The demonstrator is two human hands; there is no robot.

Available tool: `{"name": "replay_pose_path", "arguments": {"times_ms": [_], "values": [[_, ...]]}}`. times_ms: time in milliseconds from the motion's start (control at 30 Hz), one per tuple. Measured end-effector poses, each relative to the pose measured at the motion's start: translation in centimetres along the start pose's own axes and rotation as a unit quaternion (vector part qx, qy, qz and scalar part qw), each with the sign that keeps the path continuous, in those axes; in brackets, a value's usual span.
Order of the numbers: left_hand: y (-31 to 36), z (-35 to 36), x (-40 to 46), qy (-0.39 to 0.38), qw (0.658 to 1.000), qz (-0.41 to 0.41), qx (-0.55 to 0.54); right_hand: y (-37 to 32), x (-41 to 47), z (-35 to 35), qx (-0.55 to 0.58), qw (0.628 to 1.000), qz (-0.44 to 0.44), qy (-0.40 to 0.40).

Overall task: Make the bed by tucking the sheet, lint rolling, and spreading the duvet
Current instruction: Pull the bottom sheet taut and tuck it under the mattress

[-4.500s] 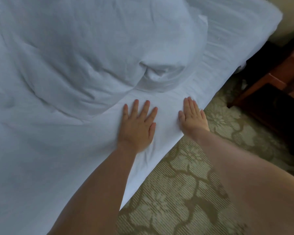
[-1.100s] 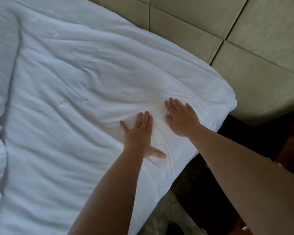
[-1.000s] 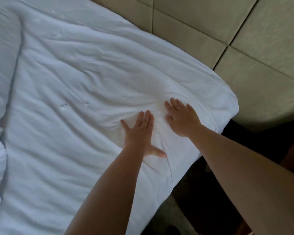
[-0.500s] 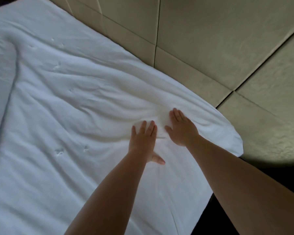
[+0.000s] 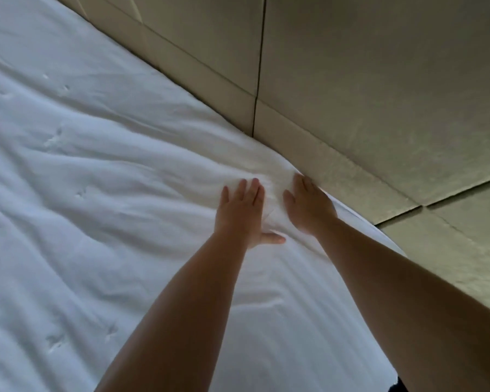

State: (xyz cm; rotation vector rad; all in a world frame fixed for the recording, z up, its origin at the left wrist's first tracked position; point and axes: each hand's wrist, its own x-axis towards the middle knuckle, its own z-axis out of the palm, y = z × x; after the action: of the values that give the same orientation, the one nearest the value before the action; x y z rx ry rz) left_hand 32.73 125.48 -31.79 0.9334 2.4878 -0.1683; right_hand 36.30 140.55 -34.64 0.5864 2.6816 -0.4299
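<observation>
A white quilted duvet [image 5: 102, 193] covers the bed and fills the left and middle of the view, with soft wrinkles running toward its top edge. My left hand [image 5: 242, 213] lies flat on the duvet, fingers straight and thumb spread out to the right. My right hand [image 5: 309, 206] presses flat on the duvet's top edge, its fingertips at the seam where the duvet meets the headboard. The two hands are a short gap apart. No sheet or lint roller is visible.
A beige padded headboard [image 5: 365, 94] with dark panel seams runs diagonally along the top and right, directly against the duvet's edge. A dark sliver of floor [image 5: 400, 386] shows at the bottom right beside the bed.
Both hands slid forward over the duvet from near its corner up to the headboard edge. The view tilted up, so the dark floor and bedside furniture dropped out of sight.
</observation>
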Motion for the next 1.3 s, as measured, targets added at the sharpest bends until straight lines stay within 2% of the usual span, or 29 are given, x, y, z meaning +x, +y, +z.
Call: {"name": "replay_pose_path", "arguments": {"times_ms": [333, 567, 767, 900, 1000, 1100, 1200, 1300], "values": [[-2.9, -2.7, 5.9, -0.012, 0.998, 0.039, 0.042, -0.8, 4.7, -1.5, 0.097, 0.992, 0.05, -0.07], [-3.8, -3.5, 7.3, -0.038, 0.995, 0.048, 0.083, -1.1, 5.9, -0.6, 0.172, 0.981, 0.094, -0.01], [-3.4, -3.5, 6.8, -0.027, 0.995, 0.033, 0.095, -1.2, 5.0, -1.2, 0.237, 0.958, 0.133, 0.094], [-3.5, -3.6, 6.9, -0.024, 0.997, 0.023, 0.064, -1.7, 4.3, -1.8, 0.152, 0.971, 0.124, 0.137], [-3.7, -3.6, 6.9, -0.022, 0.998, 0.02, 0.052, -2.0, 3.8, -2.6, -0.042, 0.985, -0.013, 0.165], [-3.7, -3.7, 7.1, -0.023, 0.998, 0.018, 0.048, -1.6, 3.7, -3.7, -0.172, 0.955, -0.13, 0.206], [-3.7, -4.1, 7.7, -0.024, 0.999, 0.014, 0.037, -1.5, 3.1, -5.2, -0.229, 0.918, -0.218, 0.238], [-3.5, -4.3, 8.5, -0.033, 0.998, 0.019, 0.049, -0.8, 2.5, -6.0, -0.255, 0.912, -0.229, 0.224]]}}
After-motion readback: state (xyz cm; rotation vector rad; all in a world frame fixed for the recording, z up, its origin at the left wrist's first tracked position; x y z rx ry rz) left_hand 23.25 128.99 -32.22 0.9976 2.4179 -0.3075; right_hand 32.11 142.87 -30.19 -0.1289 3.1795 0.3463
